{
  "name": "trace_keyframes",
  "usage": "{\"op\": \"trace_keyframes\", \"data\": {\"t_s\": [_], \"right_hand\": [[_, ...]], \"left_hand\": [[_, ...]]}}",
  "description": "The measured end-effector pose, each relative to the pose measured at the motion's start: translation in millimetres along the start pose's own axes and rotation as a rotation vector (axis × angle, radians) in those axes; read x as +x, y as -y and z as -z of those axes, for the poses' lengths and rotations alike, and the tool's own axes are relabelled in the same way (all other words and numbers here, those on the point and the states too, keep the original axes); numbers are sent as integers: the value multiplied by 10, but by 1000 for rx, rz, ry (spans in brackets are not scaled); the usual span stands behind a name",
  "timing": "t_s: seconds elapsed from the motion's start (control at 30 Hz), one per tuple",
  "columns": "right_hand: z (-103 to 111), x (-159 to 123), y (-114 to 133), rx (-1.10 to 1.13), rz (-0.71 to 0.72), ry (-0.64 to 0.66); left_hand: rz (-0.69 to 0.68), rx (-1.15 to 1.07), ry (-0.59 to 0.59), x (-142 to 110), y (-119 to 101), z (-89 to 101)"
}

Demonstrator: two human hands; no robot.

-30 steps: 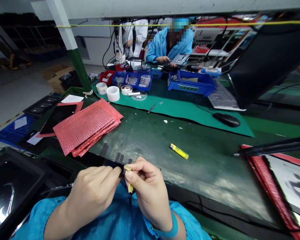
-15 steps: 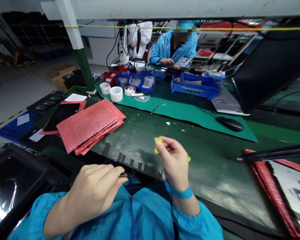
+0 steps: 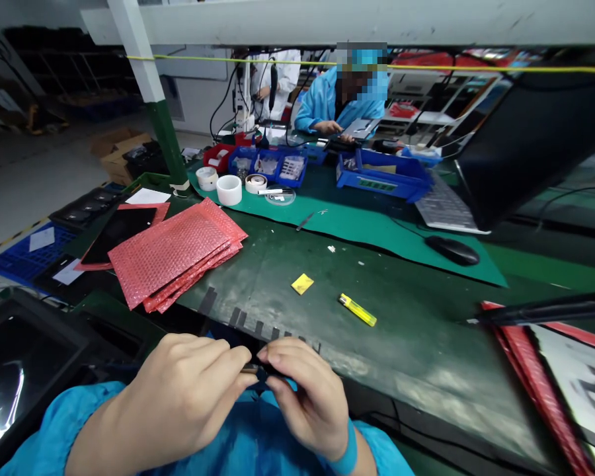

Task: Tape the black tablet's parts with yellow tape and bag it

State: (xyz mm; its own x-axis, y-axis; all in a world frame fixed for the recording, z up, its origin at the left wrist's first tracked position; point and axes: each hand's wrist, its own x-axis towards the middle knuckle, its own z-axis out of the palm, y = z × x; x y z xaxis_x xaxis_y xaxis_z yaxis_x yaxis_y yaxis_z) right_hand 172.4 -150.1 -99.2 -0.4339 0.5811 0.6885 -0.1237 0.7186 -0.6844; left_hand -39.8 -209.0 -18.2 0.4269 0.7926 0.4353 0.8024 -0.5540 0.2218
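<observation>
Low in front of my body, my left hand (image 3: 178, 383) is closed around a small thin dark object (image 3: 250, 368), mostly hidden by the fingers; its kind cannot be made out. My right hand (image 3: 307, 390), with a blue band on the wrist, meets it from the right. Its thumb and fingertips pinch at the dark object's right end. On the green table beyond the hands lies a small yellow square (image 3: 302, 283). A yellow lighter (image 3: 357, 310) rests to the right of it.
Red bubble-wrap pouches (image 3: 173, 251) are stacked at left. Tape rolls (image 3: 229, 190) and blue bins (image 3: 384, 175) stand behind on a green mat. A mouse (image 3: 452, 250), keyboard and monitor are at right. Across the table a person (image 3: 344, 99) in blue handles a flat panel.
My right hand has put the yellow square down on the table and come down-left to the dark object in my left hand. The lighter, mostly covered before, now shows fully.
</observation>
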Motion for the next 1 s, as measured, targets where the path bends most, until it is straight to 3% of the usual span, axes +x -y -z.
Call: {"op": "trace_keyframes", "data": {"t_s": [0.6,0.73,1.0], "right_hand": [[-68,-46,9,-37,133,-13],[-72,-17,33,-84,205,-35],[-70,-21,92,-75,168,1]], "left_hand": [[-53,-52,25,12,11,18],[-18,-116,47,-8,11,14],[115,-244,160,-21,-5,54]]}}
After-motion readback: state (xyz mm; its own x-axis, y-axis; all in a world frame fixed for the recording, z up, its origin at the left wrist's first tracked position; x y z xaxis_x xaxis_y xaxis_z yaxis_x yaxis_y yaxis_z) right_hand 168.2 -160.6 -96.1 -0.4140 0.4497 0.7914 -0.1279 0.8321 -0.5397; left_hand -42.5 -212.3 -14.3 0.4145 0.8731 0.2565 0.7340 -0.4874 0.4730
